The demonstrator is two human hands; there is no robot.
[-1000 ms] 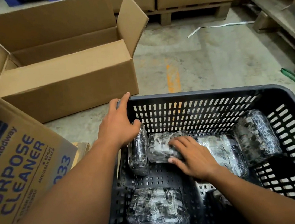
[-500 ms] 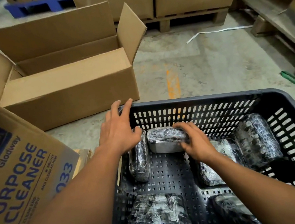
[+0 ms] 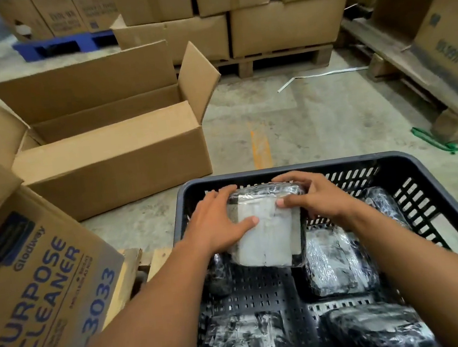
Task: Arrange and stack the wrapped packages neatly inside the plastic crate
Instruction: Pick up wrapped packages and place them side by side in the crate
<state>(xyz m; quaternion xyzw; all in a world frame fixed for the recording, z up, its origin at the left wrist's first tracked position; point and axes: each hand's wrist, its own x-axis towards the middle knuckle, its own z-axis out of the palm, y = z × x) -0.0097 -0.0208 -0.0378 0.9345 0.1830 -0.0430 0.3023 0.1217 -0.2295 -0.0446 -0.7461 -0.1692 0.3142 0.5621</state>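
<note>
The wrapped package [image 3: 265, 226], a second ago lying flat under the right hand [image 3: 315, 200], is now clamped in both grips, the left hand [image 3: 216, 226] added, tilted up at the crate's [image 3: 435, 167] far-left corner, ready for stacking.

— Where is the pale film-wrapped rectangular package [image 3: 267, 230]?
— Raised, tilted, at the far left of the dark slotted plastic crate [image 3: 433, 175].
— And the others?
— Shiny dark-wrapped packages [image 3: 338, 263] lie on the crate floor, right and near.
</note>
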